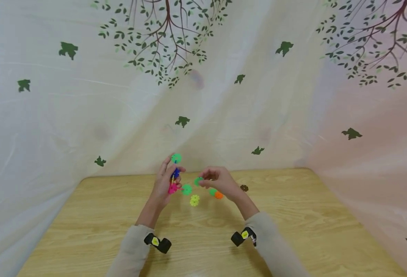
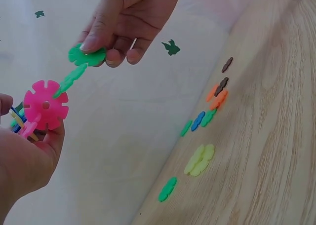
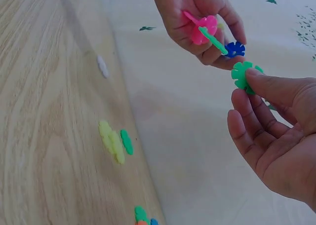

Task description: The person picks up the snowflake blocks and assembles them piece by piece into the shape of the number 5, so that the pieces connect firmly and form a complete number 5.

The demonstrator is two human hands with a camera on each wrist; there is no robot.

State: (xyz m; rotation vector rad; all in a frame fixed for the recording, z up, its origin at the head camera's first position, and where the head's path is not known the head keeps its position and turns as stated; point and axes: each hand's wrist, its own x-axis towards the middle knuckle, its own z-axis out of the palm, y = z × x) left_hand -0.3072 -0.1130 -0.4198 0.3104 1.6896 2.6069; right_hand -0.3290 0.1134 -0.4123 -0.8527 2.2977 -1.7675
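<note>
My left hand (image 1: 161, 185) holds a chain of joined plastic snowflake discs. It includes a pink disc (image 2: 47, 106), a blue disc (image 3: 234, 49), a yellow piece seen edge-on, and a green disc (image 1: 176, 158) at the top end. From the pink part another green disc (image 1: 186, 189) sticks out toward the right hand. Between thumb and fingers, my right hand (image 1: 223, 182) pinches a separate green disc (image 3: 242, 76), close to that protruding one. In the left wrist view the two green discs nearly meet at their edges. The left palm hides part of the chain.
Loose discs lie on the wooden table (image 1: 196, 238) beyond and below the hands: yellow (image 1: 194, 200), orange (image 1: 218, 195), brown (image 1: 244, 188), blue (image 2: 198, 121) and green (image 2: 168, 189). A whitish piece (image 3: 102, 66) lies farther along. Behind the table hangs a leaf-printed cloth (image 1: 217, 134).
</note>
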